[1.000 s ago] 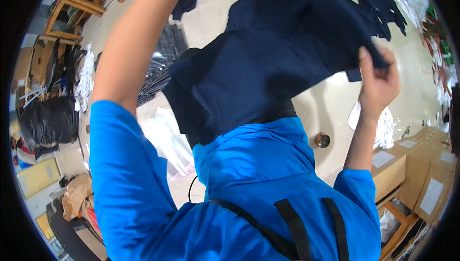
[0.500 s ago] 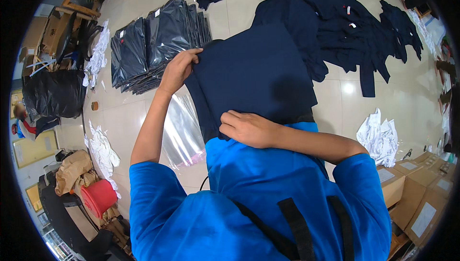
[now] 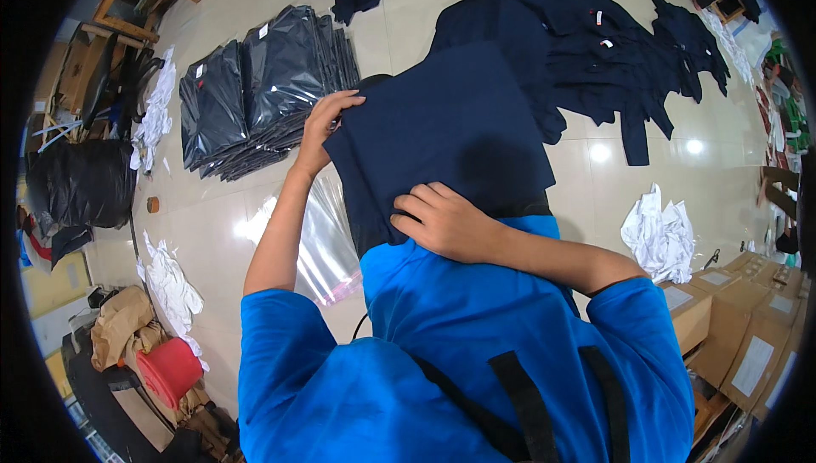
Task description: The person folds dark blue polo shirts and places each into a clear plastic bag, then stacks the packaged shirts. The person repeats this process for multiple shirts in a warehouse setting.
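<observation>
A folded dark navy garment point(image 3: 450, 115) lies across my lap, its far part reaching out over the floor. My left hand point(image 3: 327, 123) grips its far left edge, thumb hidden beneath the cloth. Curled over the near left part of the garment, my right hand point(image 3: 446, 221) holds the fabric close to my blue shirt. Just beyond my left hand are stacks of dark garments in clear plastic bags point(image 3: 285, 64). Flat clear plastic bags point(image 3: 319, 246) lie on the floor beside my left forearm.
Loose navy garments point(image 3: 586, 55) are heaped on the tiled floor at the far right. White cloth lies in piles at the right point(image 3: 659, 238) and left. A red bucket point(image 3: 170, 369) stands at lower left, cardboard boxes point(image 3: 748, 335) at lower right.
The whole view has shifted slightly. My left hand has moved a little along the left edge, where the cloth now lies differently. My right fingers have shifted slightly on the fabric.
</observation>
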`<state>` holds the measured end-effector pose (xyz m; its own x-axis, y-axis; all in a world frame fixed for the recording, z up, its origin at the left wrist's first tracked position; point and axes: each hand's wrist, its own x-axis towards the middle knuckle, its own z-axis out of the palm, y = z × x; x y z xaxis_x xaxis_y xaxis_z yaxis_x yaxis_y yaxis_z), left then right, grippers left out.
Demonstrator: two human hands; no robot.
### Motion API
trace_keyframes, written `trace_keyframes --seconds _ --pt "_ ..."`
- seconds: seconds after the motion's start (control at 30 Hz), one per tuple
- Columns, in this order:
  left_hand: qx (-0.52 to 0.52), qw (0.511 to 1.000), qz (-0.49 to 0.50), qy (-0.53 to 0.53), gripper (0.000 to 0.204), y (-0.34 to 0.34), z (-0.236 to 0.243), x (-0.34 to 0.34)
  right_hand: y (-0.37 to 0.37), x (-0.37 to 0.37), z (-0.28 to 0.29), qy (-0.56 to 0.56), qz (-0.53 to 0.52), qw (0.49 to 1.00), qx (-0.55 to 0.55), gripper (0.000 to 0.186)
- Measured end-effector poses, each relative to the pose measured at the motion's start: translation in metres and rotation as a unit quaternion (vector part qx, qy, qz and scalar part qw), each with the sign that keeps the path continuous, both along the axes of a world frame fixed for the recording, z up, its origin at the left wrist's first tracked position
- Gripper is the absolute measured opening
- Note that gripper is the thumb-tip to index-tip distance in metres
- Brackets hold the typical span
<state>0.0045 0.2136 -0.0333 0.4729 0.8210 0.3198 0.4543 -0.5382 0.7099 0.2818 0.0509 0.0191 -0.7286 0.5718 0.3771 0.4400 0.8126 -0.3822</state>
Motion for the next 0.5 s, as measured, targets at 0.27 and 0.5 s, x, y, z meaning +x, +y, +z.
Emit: trace_keyframes --seconds 0.27,0.5 --pt "-0.041 0.98 0.081 -0.174 0.044 -0.012 0.004 0.016 0.003 0.033 0.051 0.118 -0.158 0.976 -0.089 0.049" --pt "0.198 0.894 0.207 -0.344 0.042 -0.046 0.082 0.076 0.017 0.079 0.099 0.31 -0.324 0.887 0.109 0.045"
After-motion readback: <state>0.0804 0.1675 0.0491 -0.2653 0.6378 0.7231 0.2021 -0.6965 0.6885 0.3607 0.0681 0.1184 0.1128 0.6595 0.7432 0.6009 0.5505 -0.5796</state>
